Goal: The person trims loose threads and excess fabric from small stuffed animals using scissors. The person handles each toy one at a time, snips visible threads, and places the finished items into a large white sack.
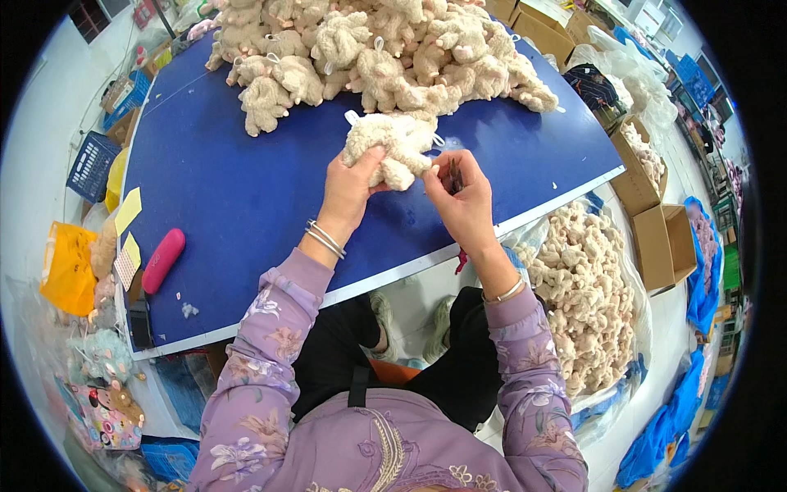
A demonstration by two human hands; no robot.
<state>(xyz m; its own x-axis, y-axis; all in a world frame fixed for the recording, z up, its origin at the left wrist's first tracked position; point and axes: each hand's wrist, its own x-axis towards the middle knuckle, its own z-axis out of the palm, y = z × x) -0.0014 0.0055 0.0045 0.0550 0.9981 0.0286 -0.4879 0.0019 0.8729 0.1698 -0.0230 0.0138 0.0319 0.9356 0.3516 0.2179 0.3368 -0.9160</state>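
I log: left hand [348,190] closed on cream plush toy [384,141], frame centre; right hand [467,201] curled round dark tool [455,175]. Piece seems unfinished; can't tell whether upper-centre heap [393,61] or lower-right pile [586,307] is done.

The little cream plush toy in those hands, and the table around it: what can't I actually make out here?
Dark tool: head view; the right hand covers most of it, so its kind is unclear.
Underside of the plush toy: head view; hidden by the toy's own body and the left hand.
Far end of the plush pile on the blue table: head view; cut off by the top edge.
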